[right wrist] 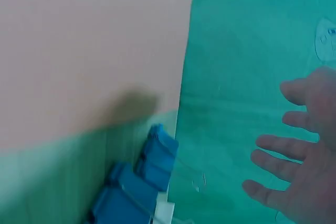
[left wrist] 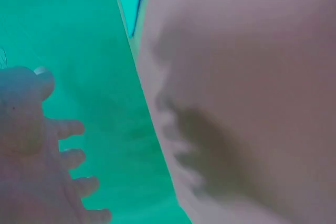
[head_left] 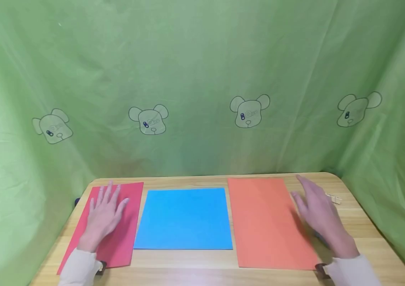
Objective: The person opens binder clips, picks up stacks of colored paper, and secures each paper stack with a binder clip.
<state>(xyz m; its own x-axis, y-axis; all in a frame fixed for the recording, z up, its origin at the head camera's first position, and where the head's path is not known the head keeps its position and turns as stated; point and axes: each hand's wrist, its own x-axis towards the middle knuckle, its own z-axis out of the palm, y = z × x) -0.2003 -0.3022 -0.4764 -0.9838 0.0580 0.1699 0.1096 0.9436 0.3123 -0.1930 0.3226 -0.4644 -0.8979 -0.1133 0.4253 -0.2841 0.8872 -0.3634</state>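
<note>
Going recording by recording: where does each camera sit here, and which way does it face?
Head: worn on the head, facing forward and down at the red sheet, blue sheet, orange sheet and green curtain; left hand, right hand and pale sleeves show.
Left wrist: faces across the red sheet, greyish here, toward the curtain; only the left hand shows.
Right wrist: faces across the orange sheet, washed out, and blue clips toward the curtain; only the right hand shows.
Shared: both wrist views include the curtain.

Head cam: bright, diffuse lt.; soft shadow on red sheet, L of blue sheet; wrist cams dimmer, teal-cast.
</note>
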